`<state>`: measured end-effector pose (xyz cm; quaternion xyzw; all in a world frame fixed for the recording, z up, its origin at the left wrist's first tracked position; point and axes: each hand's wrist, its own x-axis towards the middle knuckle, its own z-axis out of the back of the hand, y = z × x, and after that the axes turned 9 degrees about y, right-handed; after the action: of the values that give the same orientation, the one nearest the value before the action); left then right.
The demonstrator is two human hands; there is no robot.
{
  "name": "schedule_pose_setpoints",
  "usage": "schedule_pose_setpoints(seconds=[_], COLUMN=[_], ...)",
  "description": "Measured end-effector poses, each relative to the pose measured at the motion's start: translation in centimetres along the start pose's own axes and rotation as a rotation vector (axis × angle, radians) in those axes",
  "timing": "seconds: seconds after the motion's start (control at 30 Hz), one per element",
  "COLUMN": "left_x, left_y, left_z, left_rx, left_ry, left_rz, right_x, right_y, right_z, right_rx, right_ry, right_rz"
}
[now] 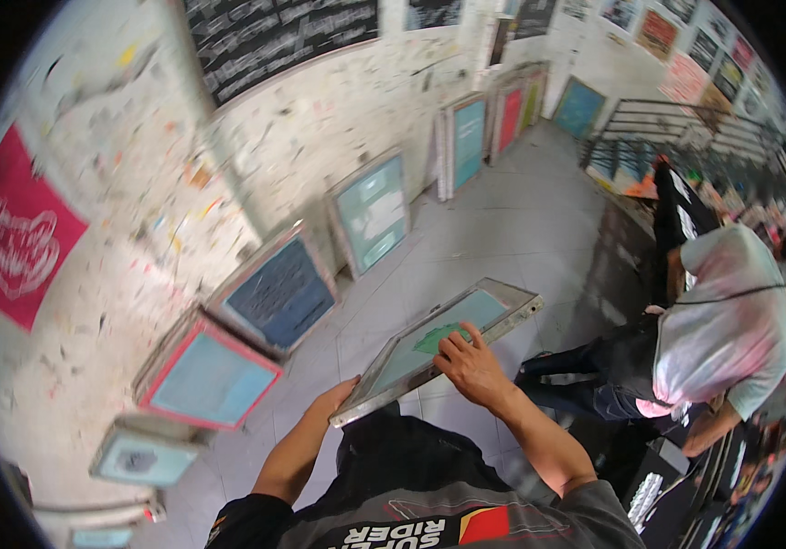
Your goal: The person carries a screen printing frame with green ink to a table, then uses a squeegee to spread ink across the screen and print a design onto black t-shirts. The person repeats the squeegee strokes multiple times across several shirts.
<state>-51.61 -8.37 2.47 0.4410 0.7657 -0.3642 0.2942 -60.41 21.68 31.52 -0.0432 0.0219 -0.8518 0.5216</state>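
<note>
Left hand (340, 393): clamped on near-left end of screen-printing frame (414, 384), tilted, before the torso. Right hand (473, 364): fingers curled over mesh (397, 361) beside green design (437, 338); grip not discernible. Leftward: red-edged screen (214, 375), dark-blue screen (279, 295), against paint-spattered wall (274, 156). Rightward: co-worker (722, 311), pale stained shirt.

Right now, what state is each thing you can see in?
Held frame: tilted, off the floor, green patch on its panel
Left hand: holding the frame's left end
Right hand: fingers curled at the near rail, grip unclear
Red-rimmed frame: leaning by the wall
Dark-blue frame: leaning too
Pink sheet: up on the wall
</note>
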Motion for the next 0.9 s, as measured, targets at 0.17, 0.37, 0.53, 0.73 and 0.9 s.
schedule_pose_setpoints(seconds=[0.17,0.37,0.53,0.73,0.9], left_x=[3.5,10.4,15.8,19.7,23.6], left_y=[-8.0,-19.7,-32.9,-47.8,-59.7], left_z=[-4.9,-13.5,-17.7,-25.3,-29.9], left_rx=[0.200,0.423,0.630,0.713,0.835], left_ry=[0.101,-0.168,-0.199,-0.110,-0.049], left_rz=[-0.060,-0.029,-0.094,-0.306,-0.640], right_x=[-0.4,-1.8,-2.3,-0.9,-0.6], right_y=[-8.2,-18.7,-26.1,-31.7,-38.2], right_z=[0.2,-3.1,-2.1,-1.0,2.0], right_rx=[-0.010,0.016,0.044,0.076,0.149], right_ry=[-0.051,0.019,0.026,-0.050,-0.274], right_rz=[-0.181,-0.346,-0.458,-0.855,-1.324])
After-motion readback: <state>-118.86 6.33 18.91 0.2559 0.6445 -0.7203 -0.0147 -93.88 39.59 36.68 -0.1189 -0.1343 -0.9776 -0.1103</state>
